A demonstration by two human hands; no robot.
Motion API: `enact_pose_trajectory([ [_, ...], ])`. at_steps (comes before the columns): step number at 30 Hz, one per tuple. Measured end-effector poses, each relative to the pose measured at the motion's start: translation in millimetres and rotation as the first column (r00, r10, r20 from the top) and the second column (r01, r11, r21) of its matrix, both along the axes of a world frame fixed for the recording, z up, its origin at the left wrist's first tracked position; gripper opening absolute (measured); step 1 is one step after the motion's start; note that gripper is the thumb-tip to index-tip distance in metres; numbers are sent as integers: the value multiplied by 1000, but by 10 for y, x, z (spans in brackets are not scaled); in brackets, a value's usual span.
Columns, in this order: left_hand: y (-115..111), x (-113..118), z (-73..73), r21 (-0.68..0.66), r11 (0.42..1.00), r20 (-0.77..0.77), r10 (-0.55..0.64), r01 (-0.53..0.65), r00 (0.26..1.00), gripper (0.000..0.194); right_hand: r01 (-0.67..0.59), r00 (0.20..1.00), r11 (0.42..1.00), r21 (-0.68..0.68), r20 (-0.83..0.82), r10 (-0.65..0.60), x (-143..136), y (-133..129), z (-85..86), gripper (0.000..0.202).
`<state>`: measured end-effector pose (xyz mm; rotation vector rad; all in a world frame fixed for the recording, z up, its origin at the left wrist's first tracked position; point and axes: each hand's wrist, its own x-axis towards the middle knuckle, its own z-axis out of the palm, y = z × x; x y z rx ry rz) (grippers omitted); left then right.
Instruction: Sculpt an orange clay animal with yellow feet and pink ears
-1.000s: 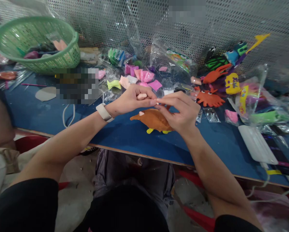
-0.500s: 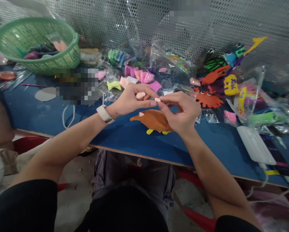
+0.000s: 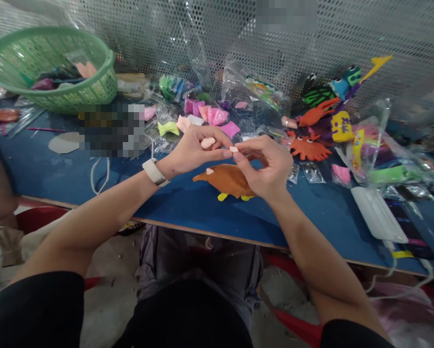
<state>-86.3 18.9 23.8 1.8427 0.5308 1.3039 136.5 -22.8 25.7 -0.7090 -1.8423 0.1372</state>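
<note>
Between the fingertips of both hands is a small pale pink piece of modelling clay [image 3: 234, 149]. My left hand [image 3: 198, 151] is closed, its thumb and index finger at that piece, and a larger pale pink lump of clay [image 3: 208, 142] is tucked in its curled fingers. My right hand [image 3: 269, 166] pinches the small piece from the other side. Below them on the table lies a brown clay animal [image 3: 227, 180] with a pointed snout, yellow feet and a pale pink bit on its head. My right hand hides its rear end.
A green basket [image 3: 53, 96] stands at the back left. Colourful clay pieces [image 3: 217, 115] and plastic bags lie along the back of the blue table [image 3: 187, 208]. An orange clay crab [image 3: 310, 147] sits at right, near a white power bank [image 3: 378, 215] and a phone [image 3: 411, 232].
The whole view has shifted slightly, so things appear a little further left. Both hands keep the small clay piece between their fingertips, with barely any finger movement.
</note>
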Motion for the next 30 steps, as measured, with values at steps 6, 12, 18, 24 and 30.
enact_pose_trajectory([
  [6, 1, -30, 24, -17, 1000, -4, 3, -3, 1000, 65, 61, 997, 989, 136, 45, -68, 21, 3, 23, 9],
  [12, -4, -47, 21, -43, 999, -29, -31, 30, 999, 64, -19, 998, 962, 274, 62, 2, 25, 9, 62, 9],
  [18, -22, -28, 52, -50, 998, -20, -46, 45, 999, 65, 19, 994, 963, 269, 99, -47, 63, 40, 2, 9],
  [24, -41, -26, 78, -64, 995, -19, -74, 73, 997, 61, 53, 983, 964, 259, 155, -96, 89, 59, -18, 10],
  [30, -42, -19, 77, -48, 996, -22, -73, 71, 997, 61, 6, 992, 970, 243, 124, -37, 91, 69, -29, 6],
])
